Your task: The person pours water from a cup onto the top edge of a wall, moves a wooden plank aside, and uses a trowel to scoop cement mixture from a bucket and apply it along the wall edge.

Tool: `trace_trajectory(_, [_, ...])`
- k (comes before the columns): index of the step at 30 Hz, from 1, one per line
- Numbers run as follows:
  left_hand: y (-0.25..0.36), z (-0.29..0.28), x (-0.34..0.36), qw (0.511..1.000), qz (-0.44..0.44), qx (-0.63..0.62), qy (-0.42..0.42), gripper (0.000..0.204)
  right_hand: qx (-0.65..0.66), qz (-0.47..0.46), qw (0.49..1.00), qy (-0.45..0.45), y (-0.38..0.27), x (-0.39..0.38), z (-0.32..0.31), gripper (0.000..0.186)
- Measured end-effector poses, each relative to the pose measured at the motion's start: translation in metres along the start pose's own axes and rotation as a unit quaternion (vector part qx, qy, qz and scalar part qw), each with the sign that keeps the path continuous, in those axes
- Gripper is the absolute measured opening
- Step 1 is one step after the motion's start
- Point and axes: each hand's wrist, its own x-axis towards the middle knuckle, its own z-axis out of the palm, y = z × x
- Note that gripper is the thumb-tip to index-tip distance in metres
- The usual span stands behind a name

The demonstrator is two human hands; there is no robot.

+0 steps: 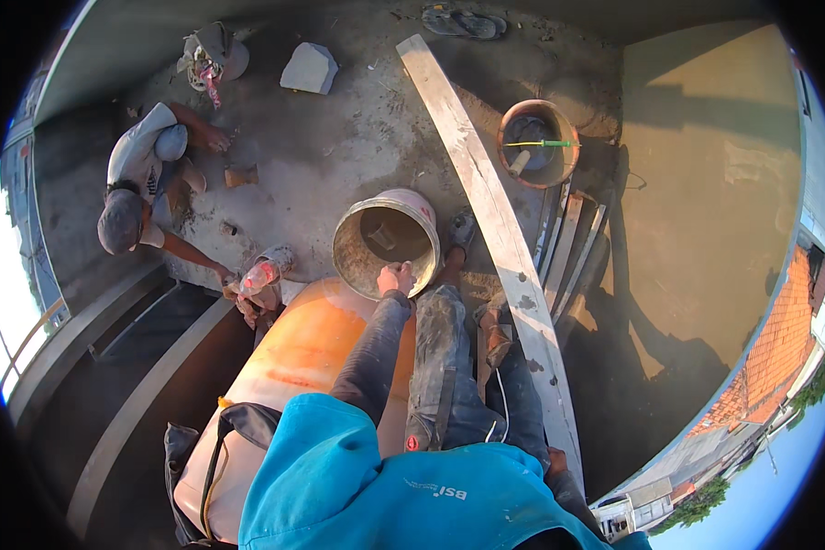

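At centre, plastic bucket (350, 255) | I see left hand (394, 279), fingers (405, 272) clenched on its near rim, apparently steadying it | near right, right hand (556, 464) beside wooden plank (488, 179), finger state I can't tell

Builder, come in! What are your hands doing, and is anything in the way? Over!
Left hand at rim of bucket, grip unclear; right hand by wooden plank. Bucket uncovered, murky contents. Orange tank crowds its near side.

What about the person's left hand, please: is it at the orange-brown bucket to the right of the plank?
No, the left hand is at the rim of the whitish bucket, left of the plank.
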Motion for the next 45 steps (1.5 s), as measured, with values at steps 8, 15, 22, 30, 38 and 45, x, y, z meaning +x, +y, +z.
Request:
trace_trajectory(8, [0.004,0.107,-0.051,0.945,0.246,0.098,-0.191,0.034,0.444,0.289,0.846,0.068,-0.014,-0.005,0.026,0.057])
trace_trajectory(15, [0.045,0.276,-0.2,0.561,0.572,0.463,-0.38,0.051,0.82,0.206,0.445,0.295,0.149,-0.004,0.052,0.084])
trace_trajectory(22, [0.001,0.404,-0.263,0.326,0.505,0.655,-0.458,0.098,0.871,0.124,0.164,0.446,0.234,0.018,0.028,0.099])
trace_trajectory(30, [-0.059,0.439,-0.289,0.267,0.255,0.741,-0.561,0.093,0.878,-0.207,0.029,0.431,0.276,0.045,0.014,0.081])
trace_trajectory(38, [-0.044,0.412,-0.328,0.285,0.293,0.77,-0.49,0.077,0.861,-0.205,0.08,0.459,0.264,0.006,-0.005,0.067])
trace_trajectory(45, [0.016,0.341,-0.407,0.269,0.365,0.75,-0.481,0.071,0.819,-0.207,0.109,0.523,0.218,-0.094,-0.004,0.067])
